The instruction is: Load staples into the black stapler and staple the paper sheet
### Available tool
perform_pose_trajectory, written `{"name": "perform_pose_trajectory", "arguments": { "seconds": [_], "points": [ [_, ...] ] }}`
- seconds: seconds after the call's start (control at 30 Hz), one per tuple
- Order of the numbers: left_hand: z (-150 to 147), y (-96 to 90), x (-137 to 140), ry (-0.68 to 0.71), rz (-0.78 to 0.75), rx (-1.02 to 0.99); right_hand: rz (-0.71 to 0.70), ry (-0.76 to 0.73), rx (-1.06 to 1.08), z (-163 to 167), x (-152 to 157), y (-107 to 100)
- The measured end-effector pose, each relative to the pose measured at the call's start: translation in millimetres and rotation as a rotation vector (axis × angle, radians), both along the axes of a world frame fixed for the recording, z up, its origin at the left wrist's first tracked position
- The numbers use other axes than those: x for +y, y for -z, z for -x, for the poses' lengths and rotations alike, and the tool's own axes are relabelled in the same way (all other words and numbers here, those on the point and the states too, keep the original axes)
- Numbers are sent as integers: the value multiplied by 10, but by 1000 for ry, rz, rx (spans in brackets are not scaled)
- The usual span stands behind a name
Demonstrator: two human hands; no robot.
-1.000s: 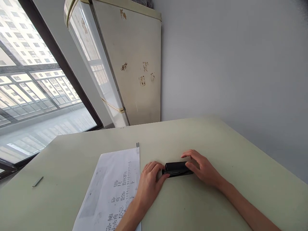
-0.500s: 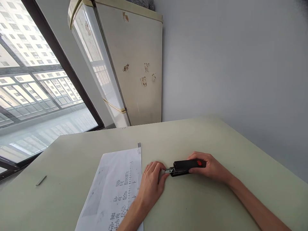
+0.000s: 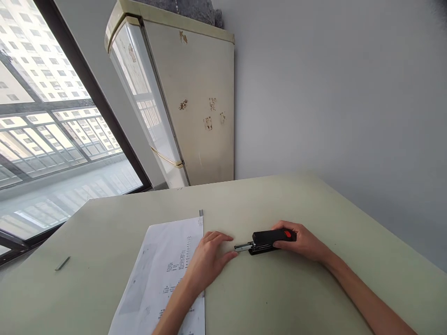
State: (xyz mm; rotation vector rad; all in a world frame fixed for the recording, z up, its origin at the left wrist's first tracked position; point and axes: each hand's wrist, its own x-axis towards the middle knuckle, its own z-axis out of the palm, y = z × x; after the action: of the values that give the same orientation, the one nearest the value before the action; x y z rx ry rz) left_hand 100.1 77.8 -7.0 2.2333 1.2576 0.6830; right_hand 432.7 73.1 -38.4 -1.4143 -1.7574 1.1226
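A black stapler (image 3: 267, 237) with a red mark lies over the pale green table, gripped at its rear by my right hand (image 3: 307, 243). From its left end sticks out a narrow metal slide (image 3: 243, 247). My left hand (image 3: 206, 261) is open just left of that slide, thumb and fingers apart, the thumb tip close to the slide's end. Whether the thumb touches it, I cannot tell. Under my left wrist and forearm is a printed sheet of paper (image 3: 157, 260), partly hidden by them.
A small grey strip, resembling staples, (image 3: 201, 213) lies at the sheet's top right corner, another similar strip (image 3: 63, 263) on the table's left. Behind the table (image 3: 279, 195) stand a worn fridge (image 3: 199, 83) and a grey wall (image 3: 331, 102); a window (image 3: 52, 116) is at left.
My left hand has let go of the slide's end and drawn back left, its fingers spreading. The slide now shows farther out of the stapler. My right hand keeps its grip.
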Motion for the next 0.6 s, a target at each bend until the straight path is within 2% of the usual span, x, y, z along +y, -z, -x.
{"name": "perform_pose_trajectory", "arguments": {
  "seconds": [0.2, 0.37, 0.47, 0.6],
  "points": [
    [268, 29, 504, -378, -95, 82, 1, -17, -1, 46, -14, -9],
    [338, 138, 960, -604, -82, 175, -12, -9, -6, 87, -23, -32],
    [316, 157, 1095, -678, -80, 220, -32, -5, -1, 97, -14, -34],
    [265, 123, 1138, -646, -77, 201, -54, -2, 1, 97, 4, -30]
  ]
}}
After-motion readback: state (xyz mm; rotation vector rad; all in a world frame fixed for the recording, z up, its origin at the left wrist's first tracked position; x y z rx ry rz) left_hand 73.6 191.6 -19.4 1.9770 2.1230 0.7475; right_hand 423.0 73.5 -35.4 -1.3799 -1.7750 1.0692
